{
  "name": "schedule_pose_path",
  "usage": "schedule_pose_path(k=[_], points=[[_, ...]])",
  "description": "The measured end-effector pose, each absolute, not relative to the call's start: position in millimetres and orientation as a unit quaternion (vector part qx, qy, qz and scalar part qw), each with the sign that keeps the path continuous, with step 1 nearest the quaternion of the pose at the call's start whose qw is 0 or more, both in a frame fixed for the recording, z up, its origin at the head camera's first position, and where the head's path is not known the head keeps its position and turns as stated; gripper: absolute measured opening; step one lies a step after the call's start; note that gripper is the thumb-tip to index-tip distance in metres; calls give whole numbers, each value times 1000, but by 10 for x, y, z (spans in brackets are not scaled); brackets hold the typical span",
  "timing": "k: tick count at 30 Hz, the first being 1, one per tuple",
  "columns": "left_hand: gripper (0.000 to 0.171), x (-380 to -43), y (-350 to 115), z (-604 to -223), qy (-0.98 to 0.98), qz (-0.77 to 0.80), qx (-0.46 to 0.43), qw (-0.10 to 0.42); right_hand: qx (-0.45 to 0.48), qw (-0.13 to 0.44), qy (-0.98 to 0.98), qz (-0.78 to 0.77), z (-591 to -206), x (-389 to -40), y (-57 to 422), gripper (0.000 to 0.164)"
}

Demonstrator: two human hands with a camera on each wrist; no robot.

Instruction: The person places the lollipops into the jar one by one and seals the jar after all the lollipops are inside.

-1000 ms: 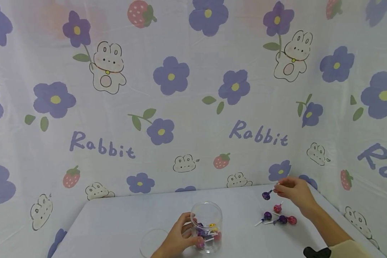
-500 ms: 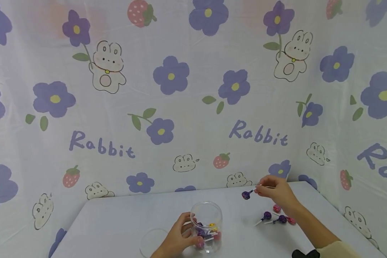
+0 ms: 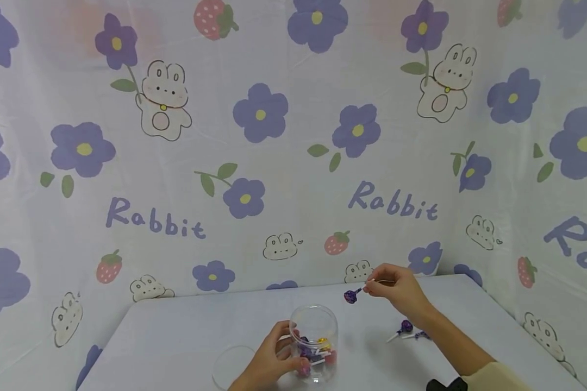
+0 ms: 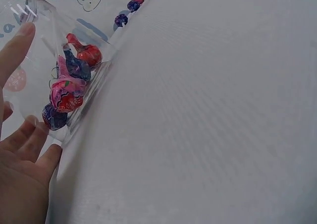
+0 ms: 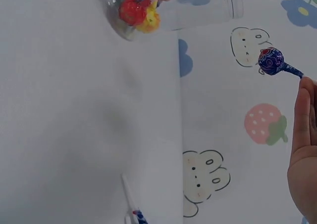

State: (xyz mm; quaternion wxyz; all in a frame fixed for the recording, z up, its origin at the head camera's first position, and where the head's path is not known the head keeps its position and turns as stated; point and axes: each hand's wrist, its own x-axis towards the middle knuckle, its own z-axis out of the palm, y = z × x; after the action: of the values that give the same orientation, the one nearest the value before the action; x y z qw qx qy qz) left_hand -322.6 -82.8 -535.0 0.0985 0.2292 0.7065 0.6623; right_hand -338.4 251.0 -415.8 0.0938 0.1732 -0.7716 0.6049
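Has rabbit-print cloth (image 3: 293, 168) behind, white table (image 3: 186, 331) below. Grips clear jar (image 3: 318, 325), upright nr table's front edge, w/ L hand (image 3: 270, 358), fingers curled round wall (holding mixed lollipops (image 4: 68, 94), incl. red, pink, purple, yellow). Has clear lid (image 3: 233, 366) lying nr same edge, just L of jar hand. Pinches purple lollipop (image 3: 350, 296) by stick w/ R hand (image 3: 401, 290), midair, R of jar; has other lollipops (image 3: 406, 326) lying twd R edge, partly hidden by R arm (image 3: 457, 339).

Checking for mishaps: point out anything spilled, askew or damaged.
Nothing stands out. The jar stands upright, gripped by the left hand; what looks like its lid lies flat beside it; the loose lollipops lie close together on the table. No damage shows.
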Motion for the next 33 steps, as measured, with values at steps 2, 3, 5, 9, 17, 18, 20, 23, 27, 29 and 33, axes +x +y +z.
schedule_pose_path(k=[2, 3, 5, 9, 17, 18, 20, 23, 27, 29, 33], points=[[77, -3227, -827, -5341, 707, 662, 228, 99, 181, 94, -770, 605, -4151, -3392, 2459, 17], [77, -3227, -827, -5338, 708, 661, 228, 99, 184, 93, -769, 605, -4148, -3392, 2430, 17], [77, -3227, -828, -5332, 710, 659, 226, 100, 194, 87, -767, 605, -4144, -3397, 2366, 17], [77, -3227, -832, -5328, 711, 659, 224, 100, 213, 62, -771, 597, -4141, -3397, 2218, 15], [76, -3234, -830, -5352, 704, 666, 228, 100, 263, 41, -772, 578, -4117, -3416, 1933, 8], [76, -3234, -833, -5351, 704, 665, 228, 99, 270, 37, -773, 573, -4116, -3417, 1895, 8], [77, -3239, -838, -5350, 705, 665, 226, 100, 284, 28, -778, 560, -4121, -3424, 1819, 7], [76, -3244, -848, -5348, 706, 664, 224, 102, 303, 19, -789, 534, -4149, -3430, 1709, 5], [73, -3228, -846, -5337, 716, 655, 218, 104, 344, 9, -792, 504, -4203, -3428, 1575, 5], [73, -3213, -839, -5329, 720, 651, 217, 104, 363, 5, -792, 490, -4224, -3421, 1513, 9], [73, -3195, -846, -5333, 714, 653, 231, 101, 388, -4, -797, 463, -4239, -3399, 1393, 16]])
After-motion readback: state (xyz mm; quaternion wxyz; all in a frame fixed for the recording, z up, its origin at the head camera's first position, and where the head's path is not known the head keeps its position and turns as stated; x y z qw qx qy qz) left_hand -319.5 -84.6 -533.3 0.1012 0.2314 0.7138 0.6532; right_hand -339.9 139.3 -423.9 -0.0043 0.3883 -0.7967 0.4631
